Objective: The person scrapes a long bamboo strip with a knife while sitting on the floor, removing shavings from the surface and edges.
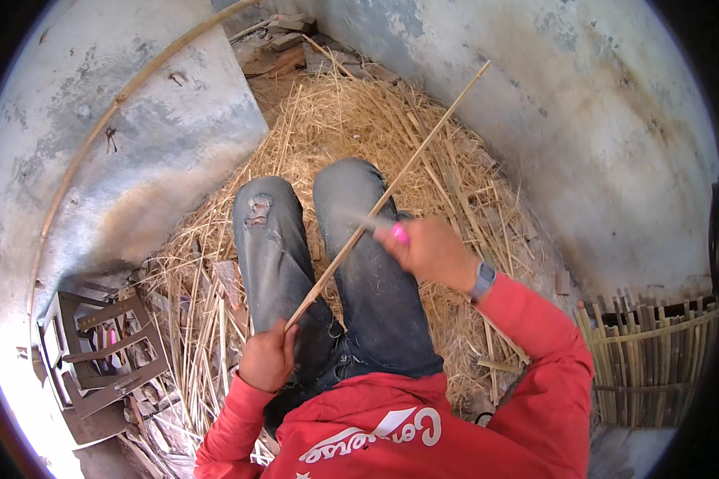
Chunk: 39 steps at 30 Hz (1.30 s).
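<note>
Your red sweatshirt fills the lower middle of the frame, its hem cut off by the bottom edge. Your blade, at the center, is too blurred for its edge to be made out; you cannot tell whether it touches the long stick or only crosses it. Most of its pink handle is hidden in your fist. At the far right, the slatted basket shows a dark opening, and whatever is inside is hidden. At the lower left, a brown metal frame partly covers something pink that is hard to identify.

Of your hands, the left hand pinches the stick's lower end over your jeans, its fingers mostly out of sight. The right hand is clenched around the handle, its forearm angling in from the lower right with a watch at the wrist. The stick slants from lower center toward the upper right, its far end above the straw.
</note>
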Tool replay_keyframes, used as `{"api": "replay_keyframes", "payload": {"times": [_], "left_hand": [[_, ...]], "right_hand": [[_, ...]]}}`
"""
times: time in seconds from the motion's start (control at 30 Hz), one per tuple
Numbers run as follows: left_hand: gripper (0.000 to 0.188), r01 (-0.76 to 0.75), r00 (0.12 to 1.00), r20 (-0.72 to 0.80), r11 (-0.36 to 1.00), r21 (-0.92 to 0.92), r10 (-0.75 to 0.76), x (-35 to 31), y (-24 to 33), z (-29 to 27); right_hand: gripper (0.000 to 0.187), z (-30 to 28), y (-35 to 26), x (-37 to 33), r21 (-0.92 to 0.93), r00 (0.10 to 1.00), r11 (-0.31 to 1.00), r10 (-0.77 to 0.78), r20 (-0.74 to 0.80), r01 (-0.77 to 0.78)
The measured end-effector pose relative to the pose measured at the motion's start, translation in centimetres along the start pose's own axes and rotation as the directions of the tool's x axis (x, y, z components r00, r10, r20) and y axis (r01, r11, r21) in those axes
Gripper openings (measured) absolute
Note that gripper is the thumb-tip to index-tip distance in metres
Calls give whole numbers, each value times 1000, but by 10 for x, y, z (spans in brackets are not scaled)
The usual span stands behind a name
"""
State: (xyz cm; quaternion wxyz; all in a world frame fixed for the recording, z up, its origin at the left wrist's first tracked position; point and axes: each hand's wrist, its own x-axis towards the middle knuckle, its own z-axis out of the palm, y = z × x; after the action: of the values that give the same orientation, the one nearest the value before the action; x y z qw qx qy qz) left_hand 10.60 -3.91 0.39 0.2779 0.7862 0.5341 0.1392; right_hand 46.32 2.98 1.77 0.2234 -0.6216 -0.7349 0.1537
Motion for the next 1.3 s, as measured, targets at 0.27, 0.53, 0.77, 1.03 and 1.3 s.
{"api": "replay_keyframes", "payload": {"times": [0.27, 0.53, 0.77, 1.03, 1.3], "left_hand": [[19, 45, 999, 28, 996, -81, -43, -18, -3, -14], [20, 112, 986, 138, 983, -143, -93, -76, -34, -16], [22, 79, 980, 193, 981, -179, -44, -17, -22, -14], [23, 69, 993, 99, 994, -87, -60, -20, -9, -11], [19, 106, 978, 179, 994, 10, -106, -55, -31, -38]], "right_hand": [[59, 16, 91, 56, -268, 955, 957, -174, -240, 107], [80, -112, 251, 36, 202, 648, 831, 536, -540, -519], [57, -23, 33, 7, 230, 982, 973, 24, -188, 20], [61, 1, 35, 12, 20, 985, 999, 37, -169, -35], [60, -67, 161, 73, -187, 878, 944, 164, -450, -273]]}}
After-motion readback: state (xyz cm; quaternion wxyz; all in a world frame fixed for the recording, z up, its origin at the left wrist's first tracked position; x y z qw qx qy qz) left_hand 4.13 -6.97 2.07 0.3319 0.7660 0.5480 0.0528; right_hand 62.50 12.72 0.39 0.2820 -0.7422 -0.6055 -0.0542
